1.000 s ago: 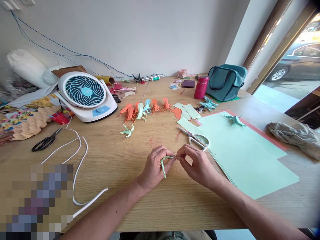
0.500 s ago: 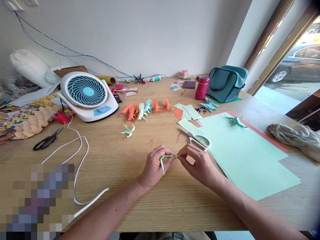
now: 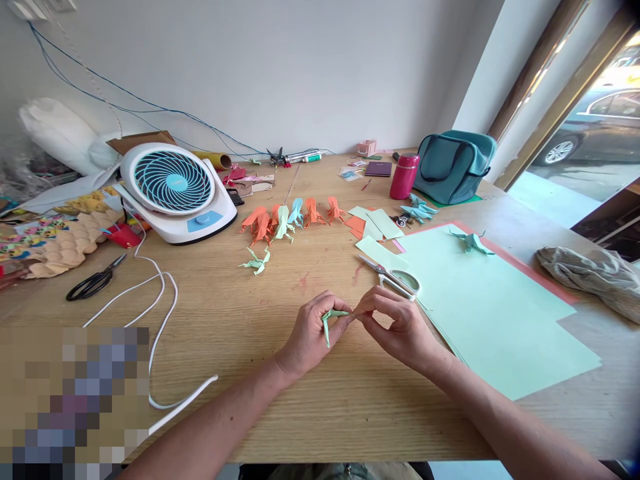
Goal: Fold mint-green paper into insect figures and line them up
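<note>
Scissors (image 3: 384, 271) near right hand (image 3: 397, 327), green sheets (image 3: 495, 317) alongside

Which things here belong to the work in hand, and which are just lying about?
Likely belong: green folded paper, held in the left hand, right hand at its tip; green sheets; folded figures; white-handled scissors.

Seemingly lying about: fan; pink flask; teal bag; black scissors.

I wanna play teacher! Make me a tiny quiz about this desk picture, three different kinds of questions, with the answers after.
1. Fill in: The left hand holds folded ____ paper.
2. True or false: The pink bottle stands beside the teal bag.
3. Which is nearest the right hand?
A) the fan
B) the white-handled scissors
C) the teal bag

Key: 1. green; 2. true; 3. B
</note>
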The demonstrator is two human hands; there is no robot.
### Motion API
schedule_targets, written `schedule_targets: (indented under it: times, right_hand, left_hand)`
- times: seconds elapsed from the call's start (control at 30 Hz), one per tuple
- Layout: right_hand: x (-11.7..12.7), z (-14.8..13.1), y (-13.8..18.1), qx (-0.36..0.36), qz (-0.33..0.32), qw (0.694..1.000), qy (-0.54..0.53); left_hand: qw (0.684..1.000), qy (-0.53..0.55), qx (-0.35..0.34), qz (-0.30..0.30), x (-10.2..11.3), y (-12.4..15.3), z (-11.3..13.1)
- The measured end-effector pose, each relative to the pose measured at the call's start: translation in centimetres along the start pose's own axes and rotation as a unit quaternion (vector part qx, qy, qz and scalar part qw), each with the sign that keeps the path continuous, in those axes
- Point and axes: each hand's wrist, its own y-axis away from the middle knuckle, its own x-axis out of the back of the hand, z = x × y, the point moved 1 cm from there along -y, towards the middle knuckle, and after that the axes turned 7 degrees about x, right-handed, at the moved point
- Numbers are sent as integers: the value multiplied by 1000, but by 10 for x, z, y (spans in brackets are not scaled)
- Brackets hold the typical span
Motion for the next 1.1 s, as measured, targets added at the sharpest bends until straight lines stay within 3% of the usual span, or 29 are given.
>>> schedule_targets:
  times: [0.47,0.7,1.1]
  right_hand:
    - [-9,-2,0,-60,28,998,-18]
    - [-9,-1,3,-16,-10,999,45]
    - [-8,0,2,-19,21,999,20]
  left_hand:
    - [997,-46,-46,45,-2,3,0]
    - [997,-50,-53,35,-3,2,3]
    - [999,-8,-38,29,-2,2,0]
